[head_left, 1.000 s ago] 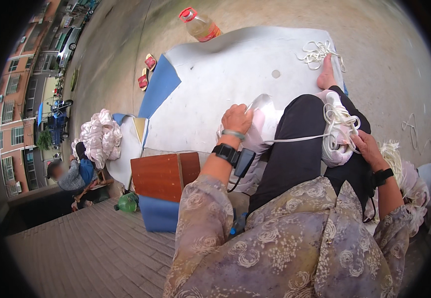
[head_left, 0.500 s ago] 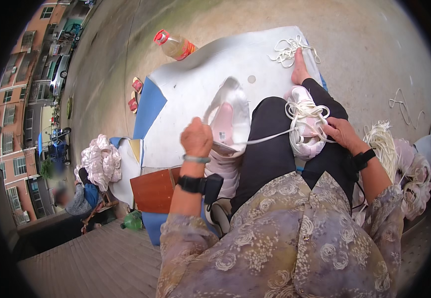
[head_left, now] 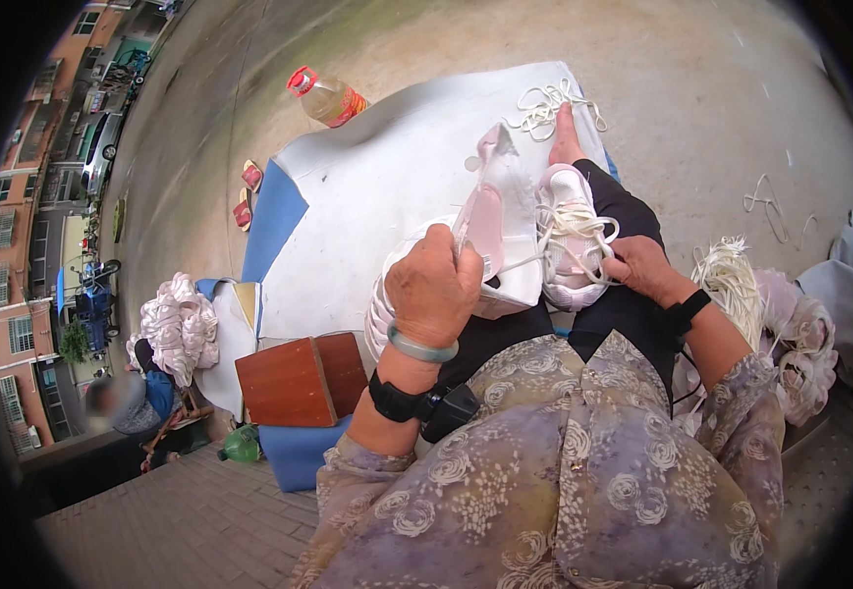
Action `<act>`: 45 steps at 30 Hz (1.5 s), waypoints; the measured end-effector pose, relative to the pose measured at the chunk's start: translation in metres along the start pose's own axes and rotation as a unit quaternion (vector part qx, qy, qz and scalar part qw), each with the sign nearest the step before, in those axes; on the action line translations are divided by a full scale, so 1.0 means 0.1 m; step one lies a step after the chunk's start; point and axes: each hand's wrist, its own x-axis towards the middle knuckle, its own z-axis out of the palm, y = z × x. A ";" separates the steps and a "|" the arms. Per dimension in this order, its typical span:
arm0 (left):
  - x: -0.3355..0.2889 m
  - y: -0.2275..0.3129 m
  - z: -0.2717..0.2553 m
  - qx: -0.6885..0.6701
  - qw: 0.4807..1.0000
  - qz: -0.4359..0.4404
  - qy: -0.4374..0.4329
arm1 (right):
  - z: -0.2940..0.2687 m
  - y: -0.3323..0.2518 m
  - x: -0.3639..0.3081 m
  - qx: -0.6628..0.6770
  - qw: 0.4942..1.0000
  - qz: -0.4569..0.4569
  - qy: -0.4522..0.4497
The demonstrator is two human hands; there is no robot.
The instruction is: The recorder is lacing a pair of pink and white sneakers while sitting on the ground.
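Note:
My left hand (head_left: 433, 285) is closed, thumb and fingers at the near edge of a pink and white shoe upper (head_left: 518, 231), which is opened out with its pink lining showing. Close beside it, on my lap, lies a second pink and white shoe upper (head_left: 573, 278) with a white shoelace (head_left: 576, 218) looped loosely over its front. A strand of the lace runs left from it across the first upper toward my left hand. My right hand (head_left: 642, 267) pinches the right side of the laced upper; its fingertips are partly hidden.
A white sheet (head_left: 377, 167) with blue underside lies ahead, bearing loose laces (head_left: 544, 108) by my bare foot. A bottle (head_left: 328, 96) stands past its edge. Brown boards (head_left: 284, 383) are at left. White laces (head_left: 731, 280) and shoe uppers (head_left: 804, 348) are piled at right. Another person (head_left: 137, 407) sits far left.
My left hand has moved right and the lace strand is no longer stretched straight. The opened-out upper has come up beside the laced one. My right hand stays at the laced upper.

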 end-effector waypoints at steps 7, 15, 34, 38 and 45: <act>0.00 0.01 0.00 -0.035 0.999 0.001 -0.033 | 0.00 -0.02 0.00 -0.053 0.996 -0.070 0.017; 0.02 0.13 -0.01 -0.065 0.984 0.083 -0.141 | 0.09 0.01 0.05 -0.157 0.985 -0.073 -0.006; -0.05 0.34 0.29 -0.026 0.950 0.251 -0.184 | 0.19 0.20 0.07 -0.040 0.996 -0.073 0.028; 0.10 0.32 0.41 -0.069 0.907 0.323 -0.260 | 0.14 0.05 0.07 -0.035 0.997 -0.075 0.002; 0.07 0.25 0.65 -0.170 0.882 0.352 -0.262 | 0.08 -0.03 -0.06 0.063 0.985 -0.059 0.148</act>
